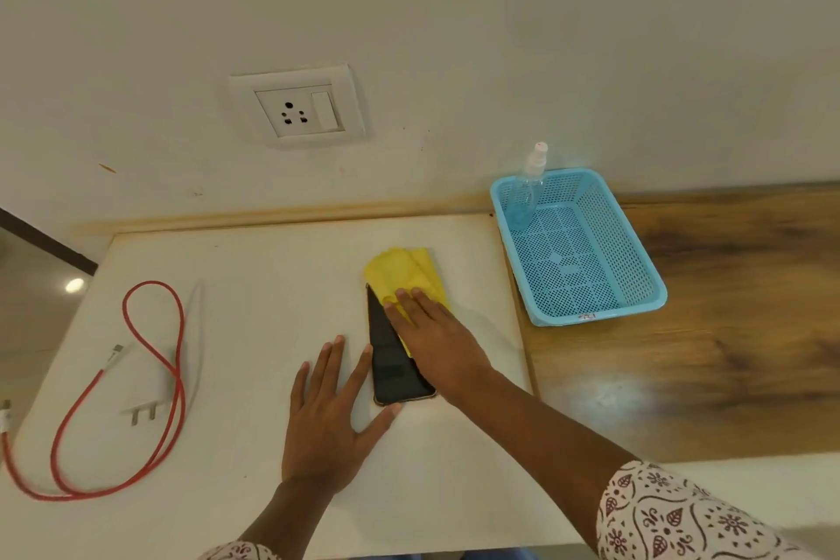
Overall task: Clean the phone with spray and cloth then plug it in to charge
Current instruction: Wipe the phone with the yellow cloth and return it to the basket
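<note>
A black phone (393, 366) lies face up on the white tabletop (236, 286). A folded yellow cloth (404, 271) covers its far end. My right hand (432, 336) lies flat on the cloth and the phone's right side, pressing the cloth down. My left hand (329, 409) rests flat on the table, fingers spread, its index finger and thumb touching the phone's left edge and near corner. A clear spray bottle (529, 184) with blue liquid stands in the far corner of a blue basket (636, 282). A red charging cable (150, 332) and white plug adapter (152, 391) lie at the left.
A white wall socket with a switch (297, 107) sits on the wall above the table. The blue basket stands on a wooden surface (727, 332) to the right. The table's left edge drops off near the cable.
</note>
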Demonstrator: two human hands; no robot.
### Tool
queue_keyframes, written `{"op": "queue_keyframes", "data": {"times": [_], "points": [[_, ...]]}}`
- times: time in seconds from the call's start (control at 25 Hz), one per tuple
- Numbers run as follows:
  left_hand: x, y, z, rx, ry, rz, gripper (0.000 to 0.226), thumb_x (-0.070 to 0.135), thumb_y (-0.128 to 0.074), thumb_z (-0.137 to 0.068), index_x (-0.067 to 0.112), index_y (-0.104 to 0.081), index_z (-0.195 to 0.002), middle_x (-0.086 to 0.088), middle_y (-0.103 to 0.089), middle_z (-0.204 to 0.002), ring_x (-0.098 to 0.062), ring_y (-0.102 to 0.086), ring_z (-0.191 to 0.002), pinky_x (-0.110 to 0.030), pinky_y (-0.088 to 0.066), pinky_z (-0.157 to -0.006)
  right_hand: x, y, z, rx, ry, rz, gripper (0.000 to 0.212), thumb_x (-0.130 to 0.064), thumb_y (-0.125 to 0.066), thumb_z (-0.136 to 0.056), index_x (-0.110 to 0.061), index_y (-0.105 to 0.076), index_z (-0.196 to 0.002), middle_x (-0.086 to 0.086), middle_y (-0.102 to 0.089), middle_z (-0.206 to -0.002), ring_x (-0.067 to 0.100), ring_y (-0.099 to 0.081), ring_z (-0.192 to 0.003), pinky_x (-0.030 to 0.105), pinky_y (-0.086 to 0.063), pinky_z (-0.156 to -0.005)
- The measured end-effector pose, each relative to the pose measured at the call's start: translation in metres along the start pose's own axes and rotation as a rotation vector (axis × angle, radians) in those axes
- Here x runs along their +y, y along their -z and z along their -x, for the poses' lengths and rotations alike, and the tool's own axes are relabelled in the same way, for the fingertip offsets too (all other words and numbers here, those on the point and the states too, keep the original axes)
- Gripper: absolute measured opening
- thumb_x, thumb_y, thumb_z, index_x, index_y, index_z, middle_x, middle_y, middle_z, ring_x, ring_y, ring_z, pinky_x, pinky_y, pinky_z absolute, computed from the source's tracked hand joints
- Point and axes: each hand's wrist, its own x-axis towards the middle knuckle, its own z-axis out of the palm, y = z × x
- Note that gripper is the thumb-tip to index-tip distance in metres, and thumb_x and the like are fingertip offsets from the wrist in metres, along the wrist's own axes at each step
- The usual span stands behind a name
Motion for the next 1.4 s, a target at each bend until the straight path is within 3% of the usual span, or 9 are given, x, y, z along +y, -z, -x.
{"op": "queue_keyframes", "data": {"times": [0.16, 0.36, 0.52, 0.64, 0.8, 1.04, 1.2, 1.4], "points": [[0.0, 0.001, 0.0, -0.007, -0.012, 0.003, 0.076, 0.072, -0.025, -0.085, 0.023, -0.035, -0.142, -0.012, -0.031, -0.152, -0.028, -0.028, -0.14, -0.044, -0.016, -0.114, -0.034, -0.004, 0.01, -0.024, -0.184, -0.078, 0.073, -0.012, -0.048, -0.095, -0.007, 0.001, -0.149, 0.017, 0.0, -0.159, 0.035, 0.001, -0.146, 0.043, -0.008, -0.12], [0.0, 0.002, 0.0, -0.01, -0.004, 0.021, 0.077, 0.073, -0.024, -0.084, 0.023, -0.041, -0.139, -0.011, -0.031, -0.152, -0.027, -0.028, -0.14, -0.04, -0.013, -0.115, -0.036, -0.006, 0.031, -0.037, 0.044, 0.022, 0.061, -0.012, -0.039, -0.097, -0.01, -0.008, -0.149, 0.012, -0.005, -0.159, 0.032, -0.005, -0.146, 0.041, -0.01, -0.118], [0.0, 0.001, 0.0, 0.0, 0.005, 0.015, 0.077, 0.074, -0.024, -0.083, 0.026, -0.03, -0.143, -0.009, -0.026, -0.153, -0.025, -0.024, -0.142, -0.041, -0.011, -0.116, -0.029, -0.001, 0.037, -0.063, -0.075, 0.002, 0.065, -0.01, -0.04, -0.097, -0.011, -0.002, -0.15, 0.012, -0.002, -0.16, 0.031, -0.001, -0.147, 0.04, -0.01, -0.119], [-0.001, 0.002, 0.0, -0.013, 0.001, 0.003, 0.075, 0.072, -0.021, -0.084, 0.026, -0.028, -0.144, -0.009, -0.027, -0.153, -0.026, -0.025, -0.141, -0.039, -0.008, -0.115, -0.055, -0.012, 0.045, 0.032, -0.18, 0.015, 0.07, -0.029, -0.061, -0.087, -0.013, -0.026, -0.146, 0.01, -0.028, -0.154, 0.029, -0.026, -0.142, 0.037, -0.029, -0.114], [-0.002, 0.001, 0.001, -0.014, -0.01, 0.012, 0.075, 0.072, -0.019, -0.085, 0.024, -0.034, -0.141, -0.011, -0.03, -0.152, -0.027, -0.028, -0.141, -0.04, -0.013, -0.114, -0.057, -0.008, 0.065, 0.054, 0.023, 0.054, 0.061, -0.048, -0.08, -0.06, -0.032, -0.065, -0.117, -0.011, -0.065, -0.123, 0.011, -0.062, -0.114, 0.022, -0.053, -0.09], [-0.003, -0.002, 0.0, -0.029, 0.003, 0.013, 0.073, 0.069, -0.021, -0.086, 0.026, -0.027, -0.145, -0.007, -0.025, -0.154, -0.022, -0.02, -0.143, -0.038, -0.007, -0.116, -0.081, -0.012, 0.079, 0.024, -0.142, -0.059, 0.068, -0.043, -0.089, -0.047, -0.024, -0.071, -0.109, -0.003, -0.07, -0.115, 0.017, -0.067, -0.106, 0.027, -0.057, -0.082], [-0.005, -0.002, 0.0, -0.061, -0.023, -0.01, 0.072, 0.066, -0.018, -0.088, 0.019, -0.042, -0.137, -0.013, -0.032, -0.151, -0.026, -0.024, -0.141, -0.037, -0.006, -0.115, -0.083, -0.009, 0.091, 0.031, -0.001, -0.093, 0.06, -0.052, -0.085, -0.051, -0.032, -0.072, -0.106, -0.012, -0.07, -0.113, 0.009, -0.067, -0.105, 0.02, -0.056, -0.081], [-0.004, -0.003, 0.0, -0.03, 0.013, 0.02, 0.078, 0.074, -0.025, -0.083, 0.027, -0.026, -0.145, -0.009, -0.028, -0.153, -0.022, -0.019, -0.142, -0.036, -0.004, -0.116, -0.082, 0.0, 0.101, -0.027, -0.132, -0.095, 0.061, -0.051, -0.089, -0.04, -0.03, -0.076, -0.096, -0.01, -0.074, -0.104, 0.01, -0.07, -0.096, 0.02, -0.058, -0.072]]}}
